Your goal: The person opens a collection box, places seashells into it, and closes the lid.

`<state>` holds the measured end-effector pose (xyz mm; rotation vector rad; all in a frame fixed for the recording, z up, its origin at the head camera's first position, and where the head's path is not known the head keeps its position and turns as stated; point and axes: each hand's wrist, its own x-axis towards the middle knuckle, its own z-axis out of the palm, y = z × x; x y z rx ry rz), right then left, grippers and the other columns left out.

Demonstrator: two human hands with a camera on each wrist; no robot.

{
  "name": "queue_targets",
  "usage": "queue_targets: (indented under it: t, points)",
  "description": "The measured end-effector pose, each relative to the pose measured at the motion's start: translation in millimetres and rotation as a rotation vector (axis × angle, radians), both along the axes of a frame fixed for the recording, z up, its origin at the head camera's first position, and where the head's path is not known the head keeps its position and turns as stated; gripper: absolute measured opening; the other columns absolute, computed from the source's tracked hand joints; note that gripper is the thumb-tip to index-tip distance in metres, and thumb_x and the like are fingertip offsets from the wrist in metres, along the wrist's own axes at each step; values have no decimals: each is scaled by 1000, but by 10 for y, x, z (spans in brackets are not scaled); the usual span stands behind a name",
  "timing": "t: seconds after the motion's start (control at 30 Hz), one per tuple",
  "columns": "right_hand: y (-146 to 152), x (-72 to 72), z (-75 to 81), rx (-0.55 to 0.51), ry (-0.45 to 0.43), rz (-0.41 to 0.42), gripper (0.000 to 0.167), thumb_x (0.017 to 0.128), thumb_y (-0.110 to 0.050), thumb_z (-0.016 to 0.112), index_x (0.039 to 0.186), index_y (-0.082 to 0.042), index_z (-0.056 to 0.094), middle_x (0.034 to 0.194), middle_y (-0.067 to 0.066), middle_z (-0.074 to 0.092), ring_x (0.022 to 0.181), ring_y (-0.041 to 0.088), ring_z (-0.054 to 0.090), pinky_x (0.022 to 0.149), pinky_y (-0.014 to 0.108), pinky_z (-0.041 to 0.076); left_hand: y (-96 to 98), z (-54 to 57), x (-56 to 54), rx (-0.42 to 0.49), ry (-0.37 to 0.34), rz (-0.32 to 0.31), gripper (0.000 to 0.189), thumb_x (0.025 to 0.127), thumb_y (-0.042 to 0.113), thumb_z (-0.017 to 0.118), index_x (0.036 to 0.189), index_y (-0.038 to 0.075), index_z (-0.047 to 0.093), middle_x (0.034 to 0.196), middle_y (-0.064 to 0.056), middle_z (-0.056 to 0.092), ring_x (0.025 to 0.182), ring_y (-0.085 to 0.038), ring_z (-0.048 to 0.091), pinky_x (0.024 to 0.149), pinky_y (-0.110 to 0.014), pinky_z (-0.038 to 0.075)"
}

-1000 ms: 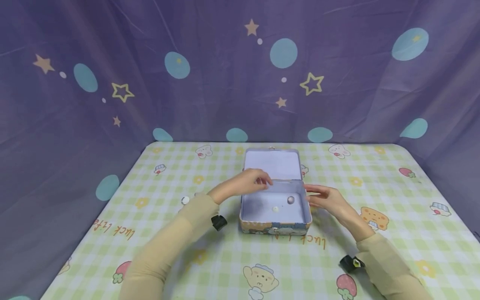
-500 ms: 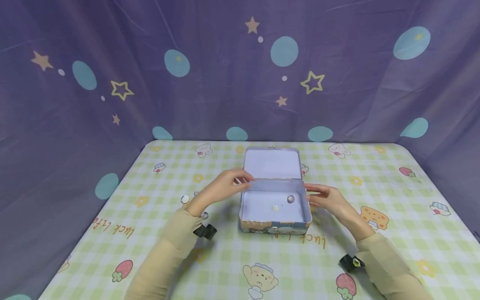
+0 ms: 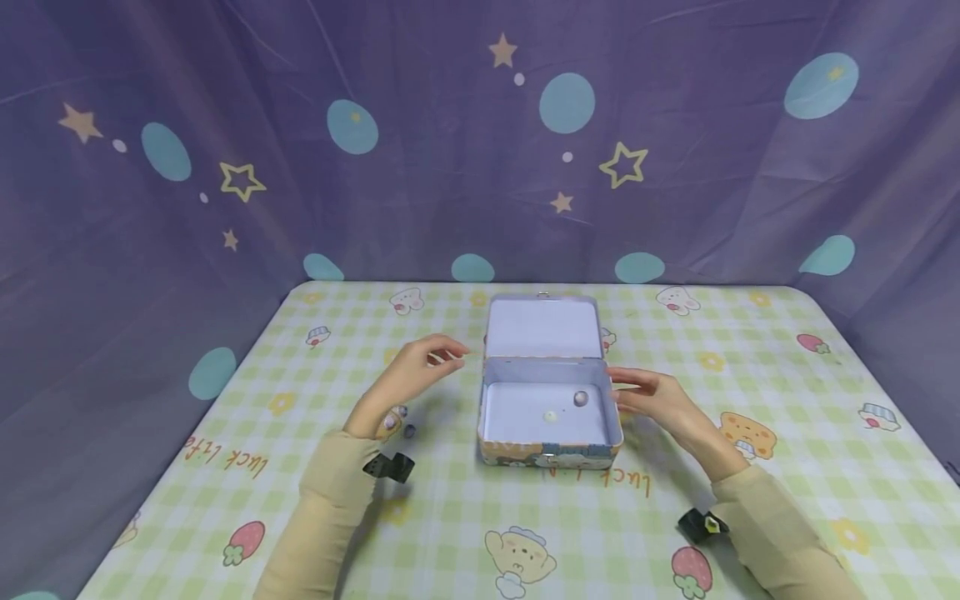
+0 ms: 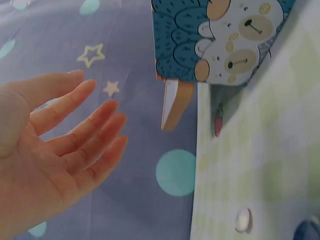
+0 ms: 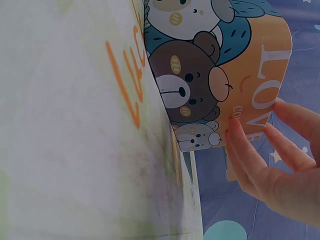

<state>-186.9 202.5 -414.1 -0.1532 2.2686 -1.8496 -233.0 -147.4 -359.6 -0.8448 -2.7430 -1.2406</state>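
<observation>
An open tin box [image 3: 551, 454] printed with cartoon bears stands at mid table, its lid [image 3: 544, 328] tipped back. Inside lie a shiny purplish ball [image 3: 581, 399] and a smaller pale ball [image 3: 551, 417]. My left hand [image 3: 408, 371] hovers left of the tin, fingers loosely bent and holding nothing; the left wrist view has its palm bare. With extended fingers, my right hand [image 3: 652, 397] touches the tin's right side, fingertips against the orange printed wall [image 5: 240, 90]. Small balls [image 3: 409, 431] lie on the tablecloth by my left wrist, partly covered by it.
A green checked tablecloth [image 3: 442, 533] with cartoon prints covers the table. Behind it hangs a purple curtain [image 3: 450, 217] with stars and blue spots. Black wrist cameras [image 3: 389, 467] sit at both sleeves. A white ball [image 4: 244, 220] shows low in the left wrist view.
My left hand has moved left, from over the tin to beside it. The right hand stays at the tin's right side. Both balls in the tin lie where they were.
</observation>
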Motion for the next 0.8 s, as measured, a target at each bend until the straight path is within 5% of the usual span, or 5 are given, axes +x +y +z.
queue_targets:
  t: [0.43,0.8]
  points:
    - [0,2,-12,9,-2,-7,55,82,-19,64,128,3,43,128,23,44,89,9,60,80,28,48,-302,-140,-77,-63,-79,105,22,86,12,56,105,1,61,103,-16,61,88,-26,57,74,-35,48]
    - [-3,-1,-9,5,-3,-5,55,82,-18,63,128,4,43,128,24,43,89,8,60,82,32,48,-409,-252,-141,-144,-136,120,25,86,7,55,108,-4,58,105,-22,58,90,-31,55,77,-40,46]
